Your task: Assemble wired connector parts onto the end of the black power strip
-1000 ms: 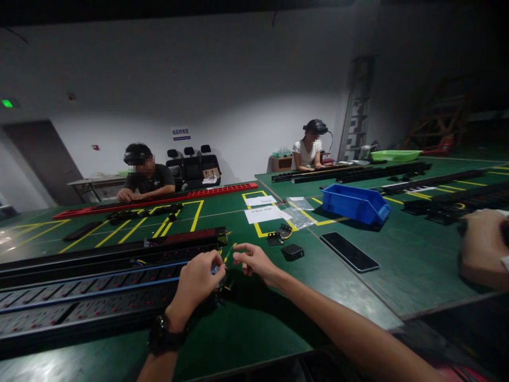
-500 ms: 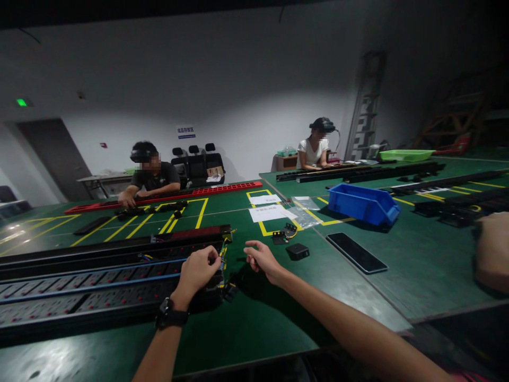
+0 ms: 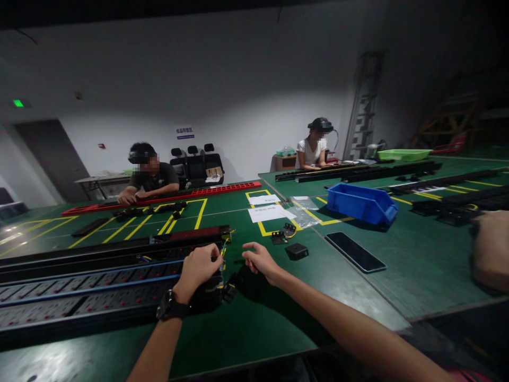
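My left hand (image 3: 202,267), with a black watch on the wrist, is over the right end of a long black rail assembly (image 3: 119,289) with blue strips and red dots. Its thumb and index finger are pinched together beside yellow-green wires (image 3: 224,248); what they hold is too small to make out. My right hand (image 3: 260,262) hovers over the green table, just right of the wires and apart from them. Its index finger points left and the other fingers are curled; anything between them is hidden. A small black connector (image 3: 229,292) hangs at the rail's end.
Right of my right hand lie a black box (image 3: 297,251), a black bracket with wires (image 3: 283,234) and a phone (image 3: 355,251). Beyond are a blue bin (image 3: 361,203) and papers (image 3: 267,213). Two people work across the table. Another person's blurred arm (image 3: 491,249) is at the right edge.
The view has shifted slightly. Both my hands keep nearly the same place and pose, the left still pinched by the wires.
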`<state>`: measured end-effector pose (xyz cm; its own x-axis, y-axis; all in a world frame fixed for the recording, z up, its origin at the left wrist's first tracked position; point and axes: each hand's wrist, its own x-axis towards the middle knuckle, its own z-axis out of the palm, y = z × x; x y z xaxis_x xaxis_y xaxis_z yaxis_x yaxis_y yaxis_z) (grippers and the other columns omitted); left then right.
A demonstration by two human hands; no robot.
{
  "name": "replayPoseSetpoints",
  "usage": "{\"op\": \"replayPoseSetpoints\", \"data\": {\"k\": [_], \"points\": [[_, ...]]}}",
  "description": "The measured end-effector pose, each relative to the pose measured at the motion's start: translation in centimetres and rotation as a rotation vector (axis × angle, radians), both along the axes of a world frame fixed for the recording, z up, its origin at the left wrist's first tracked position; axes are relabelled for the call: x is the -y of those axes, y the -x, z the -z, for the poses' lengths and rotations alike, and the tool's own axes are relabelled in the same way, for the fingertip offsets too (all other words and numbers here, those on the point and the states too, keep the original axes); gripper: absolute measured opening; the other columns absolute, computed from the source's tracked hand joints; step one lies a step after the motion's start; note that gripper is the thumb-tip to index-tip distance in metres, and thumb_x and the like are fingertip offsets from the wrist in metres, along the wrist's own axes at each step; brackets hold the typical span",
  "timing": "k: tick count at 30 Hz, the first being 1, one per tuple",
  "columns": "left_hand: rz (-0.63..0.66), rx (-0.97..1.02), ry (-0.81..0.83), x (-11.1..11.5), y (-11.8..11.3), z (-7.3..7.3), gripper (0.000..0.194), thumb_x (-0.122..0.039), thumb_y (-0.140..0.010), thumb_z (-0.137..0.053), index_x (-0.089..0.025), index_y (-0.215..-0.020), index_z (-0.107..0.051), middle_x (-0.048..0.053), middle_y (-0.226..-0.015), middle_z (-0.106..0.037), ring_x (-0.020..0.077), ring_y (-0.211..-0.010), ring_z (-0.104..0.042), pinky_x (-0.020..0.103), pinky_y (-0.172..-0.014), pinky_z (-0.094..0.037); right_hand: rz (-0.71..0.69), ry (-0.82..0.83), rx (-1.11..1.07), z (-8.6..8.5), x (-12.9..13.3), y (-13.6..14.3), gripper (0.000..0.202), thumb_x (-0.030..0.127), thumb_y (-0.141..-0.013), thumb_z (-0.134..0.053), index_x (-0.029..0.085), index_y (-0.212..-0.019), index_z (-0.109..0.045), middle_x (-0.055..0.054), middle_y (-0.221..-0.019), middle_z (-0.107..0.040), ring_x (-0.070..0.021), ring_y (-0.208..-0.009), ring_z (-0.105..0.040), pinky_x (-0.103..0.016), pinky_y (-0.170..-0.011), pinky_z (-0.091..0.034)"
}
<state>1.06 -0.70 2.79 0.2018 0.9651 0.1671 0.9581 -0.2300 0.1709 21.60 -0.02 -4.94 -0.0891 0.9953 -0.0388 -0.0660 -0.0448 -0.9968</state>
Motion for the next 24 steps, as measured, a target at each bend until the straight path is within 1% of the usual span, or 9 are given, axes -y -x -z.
{"op": "replayPoseSetpoints", "data": {"k": [3,8,11,13,17,22,24], "points": [[0.020,0.010,-0.007,-0.1,0.0,0.1,0.017,-0.039,-0.089,-0.057,-0.026,-0.086,-0.068,0.002,-0.087,-0.075,0.0200,-0.080,-0.069,0.026,-0.066,-0.038,-0.001,0.001,0.015,-0.2,0.1,0.0,0.036,0.021,-0.082,-0.060,0.014,-0.117,-0.057,0.008,-0.058,-0.056,-0.0075,-0.041,-0.044,-0.020,-0.040,-0.031],[0.060,0.109,-0.044,-0.1,0.3,1.4,0.014,-0.037,-0.089,-0.057,-0.026,-0.085,-0.066,0.000,-0.084,-0.075,0.0169,-0.078,-0.068,0.025,-0.065,-0.037,-0.013,-0.002,0.008,0.0,0.0,0.0,0.035,0.019,-0.081,-0.059,0.014,-0.115,-0.057,0.009,-0.057,-0.054,-0.0073,-0.041,-0.042,-0.020,-0.039,-0.028],[0.090,0.152,-0.058,0.0,0.5,1.8,0.015,-0.038,-0.089,-0.058,-0.025,-0.084,-0.066,-0.001,-0.083,-0.075,0.0161,-0.079,-0.068,0.024,-0.066,-0.038,-0.024,-0.007,0.001,0.1,0.0,-0.1,0.035,0.019,-0.080,-0.058,0.014,-0.115,-0.058,0.009,-0.056,-0.054,-0.0073,-0.041,-0.042,-0.019,-0.040,-0.029],[0.077,0.159,-0.052,0.1,0.6,1.8,0.016,-0.039,-0.088,-0.058,-0.025,-0.084,-0.067,-0.001,-0.084,-0.075,0.0164,-0.079,-0.068,0.024,-0.065,-0.038,-0.030,0.003,0.004,0.0,0.2,-0.1,0.035,0.019,-0.080,-0.059,0.014,-0.115,-0.058,0.008,-0.057,-0.054,-0.0072,-0.042,-0.042,-0.019,-0.040,-0.029],[0.008,0.124,-0.042,0.2,0.6,1.6,0.017,-0.040,-0.088,-0.059,-0.026,-0.086,-0.068,0.000,-0.084,-0.076,0.0182,-0.081,-0.070,0.024,-0.065,-0.039,-0.037,0.011,0.016,-0.4,0.4,-0.1,0.033,0.020,-0.080,-0.062,0.014,-0.113,-0.060,0.008,-0.057,-0.054,-0.0071,-0.043,-0.043,-0.019,-0.041,-0.030],[0.051,0.127,-0.044,0.2,0.4,1.4,0.016,-0.037,-0.092,-0.057,-0.028,-0.098,-0.069,0.001,-0.094,-0.078,0.0187,-0.088,-0.072,0.024,-0.072,-0.044,-0.035,0.026,0.045,-0.6,0.5,0.0,0.026,0.020,-0.080,-0.065,0.016,-0.106,-0.062,0.008,-0.056,-0.053,-0.0065,-0.042,-0.042,-0.018,-0.040,-0.028],[0.056,0.108,-0.036,0.3,0.4,1.4,0.019,-0.037,-0.094,-0.055,-0.028,-0.100,-0.070,0.001,-0.097,-0.079,0.0193,-0.090,-0.072,0.025,-0.072,-0.044,-0.040,0.029,0.045,-0.6,0.5,0.0,0.025,0.019,-0.081,-0.064,0.016,-0.105,-0.062,0.008,-0.057,-0.053,-0.0063,-0.043,-0.043,-0.018,-0.041,-0.028]]}}
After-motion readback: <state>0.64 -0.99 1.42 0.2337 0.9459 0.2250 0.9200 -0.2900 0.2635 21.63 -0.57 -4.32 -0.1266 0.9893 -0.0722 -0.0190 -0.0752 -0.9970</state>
